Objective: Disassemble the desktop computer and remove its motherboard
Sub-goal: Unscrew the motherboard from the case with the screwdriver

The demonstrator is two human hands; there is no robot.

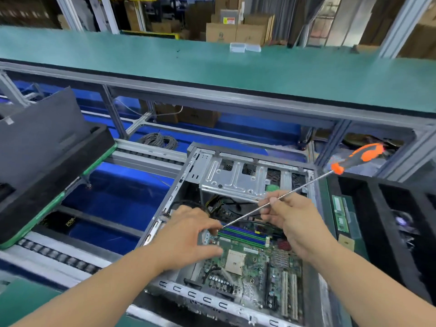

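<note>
An open desktop case (203, 161) lies on its side in front of me, its green motherboard (254, 265) still inside with bare CPU socket and blue memory slots. My right hand (287, 220) pinches the long steel shaft of a screwdriver (306, 182), whose orange and black handle points up to the right. The tip comes down by the memory slots, at the fingertips of my left hand (188, 234). That hand reaches over the board's left edge with fingers curled down; what they hold, if anything, is hidden. A silver drive cage (236, 178) fills the case's far end.
A black foam tray on a green pallet (47, 161) sits on the roller conveyor to the left. Another black foam tray (389, 220) holding memory sticks (339, 213) is at the right. A green shelf (212, 67) runs overhead behind the case. Coiled cable lies beyond.
</note>
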